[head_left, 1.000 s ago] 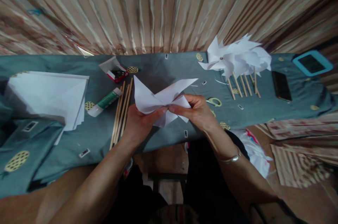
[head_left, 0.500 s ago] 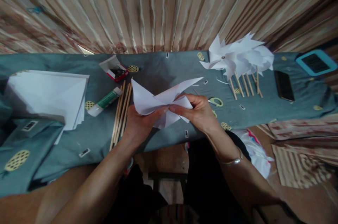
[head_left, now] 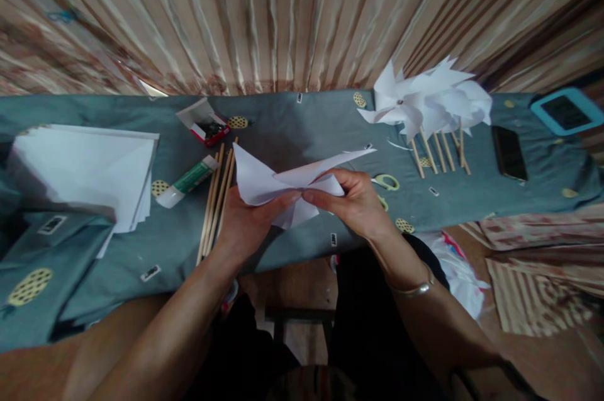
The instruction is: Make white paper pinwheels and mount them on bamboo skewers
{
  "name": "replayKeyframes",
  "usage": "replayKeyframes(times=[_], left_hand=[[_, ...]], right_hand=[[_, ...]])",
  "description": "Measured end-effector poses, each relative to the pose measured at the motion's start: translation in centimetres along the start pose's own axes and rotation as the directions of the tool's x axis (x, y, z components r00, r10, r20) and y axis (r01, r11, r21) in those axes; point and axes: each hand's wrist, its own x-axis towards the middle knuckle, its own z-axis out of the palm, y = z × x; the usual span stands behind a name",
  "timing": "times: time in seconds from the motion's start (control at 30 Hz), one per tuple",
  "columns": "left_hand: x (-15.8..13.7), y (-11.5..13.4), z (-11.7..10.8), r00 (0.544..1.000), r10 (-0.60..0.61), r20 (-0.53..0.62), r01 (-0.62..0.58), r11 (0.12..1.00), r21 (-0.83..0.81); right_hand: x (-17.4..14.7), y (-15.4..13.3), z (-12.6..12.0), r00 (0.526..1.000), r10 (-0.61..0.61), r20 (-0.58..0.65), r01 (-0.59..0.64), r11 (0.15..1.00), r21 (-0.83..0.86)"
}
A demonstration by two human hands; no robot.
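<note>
Between my two hands is a white paper pinwheel (head_left: 257,177), its blades folded in toward the middle. My left hand (head_left: 250,215) grips its left side, the thumb pressing near the centre. From the right, my right hand (head_left: 353,199) pinches the folded paper, its thumb tip meeting the left thumb at the centre. The fingers behind the paper are hidden. Several wooden sticks (head_left: 217,199) lie just left of my left hand. Scissors with green handles (head_left: 387,182) rest beyond my right hand, partly covered by it.
A stack of white paper (head_left: 85,168) lies left, near a glue stick (head_left: 189,180) and an open red box of small dark metal pieces (head_left: 210,129). At right are several finished paper pinwheels (head_left: 425,99) on sticks, a phone (head_left: 508,152) and a blue-framed device (head_left: 566,111).
The pinwheel's upper right blade has tipped lower and further right, and its lower right point has tucked out of sight. Both hands keep their hold in nearly the same place.
</note>
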Motion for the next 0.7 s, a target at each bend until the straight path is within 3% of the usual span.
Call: replayKeyframes(times=[0.7], left_hand=[[-0.01,0.02,-0.04,1.000,-0.015,0.012,0.015,1.000,0.022]], right_hand=[[-0.01,-0.03,0.30,1.000,0.000,0.012,-0.001,0.998,0.071]])
